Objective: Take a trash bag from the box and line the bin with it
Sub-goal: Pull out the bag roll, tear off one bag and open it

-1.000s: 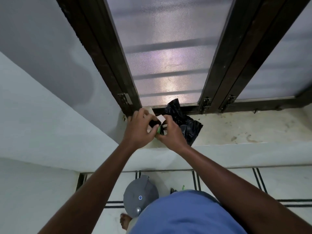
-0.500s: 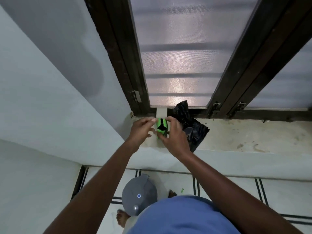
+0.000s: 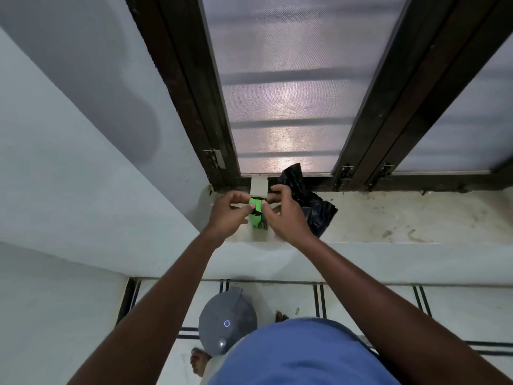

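1. Two hands I see stretched to the sill [image 3: 388, 218]; my left hand [image 3: 227, 215] pinches the green box [image 3: 256, 215] flap.
2. My right hand [image 3: 286, 215], fingers curled, seems to grip the box too.
3. The grey bin [image 3: 226, 320] sits on the floor below.

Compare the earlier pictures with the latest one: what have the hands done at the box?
Both hands, left hand and right hand, have opened the green box; its flap now stands up. The black bag beside it and the bin below stayed put.

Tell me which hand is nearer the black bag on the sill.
Right. The right hand overlaps the black bag's left edge; the left hand is further left, beyond the green box.
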Motion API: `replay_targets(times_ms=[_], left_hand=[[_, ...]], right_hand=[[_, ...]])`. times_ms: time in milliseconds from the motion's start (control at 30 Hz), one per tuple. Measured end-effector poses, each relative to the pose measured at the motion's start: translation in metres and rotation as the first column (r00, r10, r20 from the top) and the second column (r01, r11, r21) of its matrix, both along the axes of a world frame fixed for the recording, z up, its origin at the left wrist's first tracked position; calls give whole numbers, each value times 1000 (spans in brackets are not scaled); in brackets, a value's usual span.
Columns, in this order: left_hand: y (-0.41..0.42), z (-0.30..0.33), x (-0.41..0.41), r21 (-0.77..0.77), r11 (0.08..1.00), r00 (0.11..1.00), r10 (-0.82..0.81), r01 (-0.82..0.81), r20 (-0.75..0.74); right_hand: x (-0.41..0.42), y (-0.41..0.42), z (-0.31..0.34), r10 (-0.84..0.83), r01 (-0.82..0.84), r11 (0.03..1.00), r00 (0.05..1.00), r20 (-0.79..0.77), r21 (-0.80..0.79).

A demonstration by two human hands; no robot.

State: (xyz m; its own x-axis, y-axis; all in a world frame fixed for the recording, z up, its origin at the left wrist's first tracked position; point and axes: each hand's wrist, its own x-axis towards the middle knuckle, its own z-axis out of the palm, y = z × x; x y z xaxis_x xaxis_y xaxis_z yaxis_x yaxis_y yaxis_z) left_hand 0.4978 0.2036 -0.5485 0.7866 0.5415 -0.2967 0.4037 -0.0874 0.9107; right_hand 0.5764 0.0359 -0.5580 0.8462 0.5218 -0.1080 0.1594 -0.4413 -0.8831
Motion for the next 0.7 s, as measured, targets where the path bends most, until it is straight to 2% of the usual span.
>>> replay_targets(times_ms=[133, 233, 400, 567, 633, 700], left_hand=[[3, -6, -3, -83, 997, 1000, -7, 9, 27], [5, -11, -4, -82, 996, 999, 37, -34, 30], [5, -5, -3, -108, 994, 999, 24, -19, 46], [1, -4, -7, -195, 980, 996, 44, -29, 74], [-5, -3, -9, -143, 989, 996, 51, -41, 68], [-14, -9, -13, 4, 1000, 999, -4, 4, 47]], right_hand=[[16, 3, 5, 65, -65, 998, 996, -59, 1], [22, 6, 9, 109, -108, 993, 994, -12, 47], [18, 5, 9, 65, -68, 995, 997, 34, 71], [27, -2, 1, 154, -156, 988, 982, 112, 5], [31, -2, 4, 198, -196, 980, 972, 124, -30], [36, -1, 10, 251, -242, 967, 960, 121, -84]])
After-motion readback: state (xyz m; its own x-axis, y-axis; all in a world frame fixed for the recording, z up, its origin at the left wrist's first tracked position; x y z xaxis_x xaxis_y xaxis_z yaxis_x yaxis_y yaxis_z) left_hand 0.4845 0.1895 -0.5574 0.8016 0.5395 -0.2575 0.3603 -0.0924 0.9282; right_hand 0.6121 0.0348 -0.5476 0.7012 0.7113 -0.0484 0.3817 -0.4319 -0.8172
